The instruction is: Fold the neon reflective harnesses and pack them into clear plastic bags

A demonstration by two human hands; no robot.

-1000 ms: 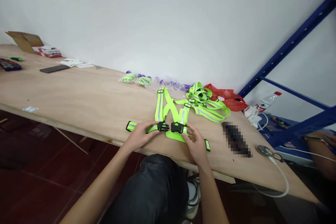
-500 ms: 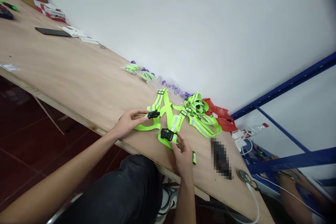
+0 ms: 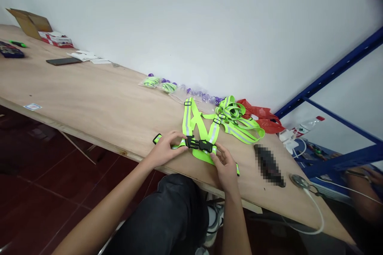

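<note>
Your left hand pinches the black pronged clip — thumb and fingers just a bit apart — and your right hand grips the black socket clip by its end.

Wall is bright, floor dim, 1 patch pixelated.

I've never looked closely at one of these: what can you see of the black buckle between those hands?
The black buckle looks plastic, in two halves: a pronged half held by the left hand, a socket half by the right hand. The prongs reach the socket half but show between, so it seems not fully closed. It sits crosswise amid yellow-green straps, near the front edge of the table.
</note>
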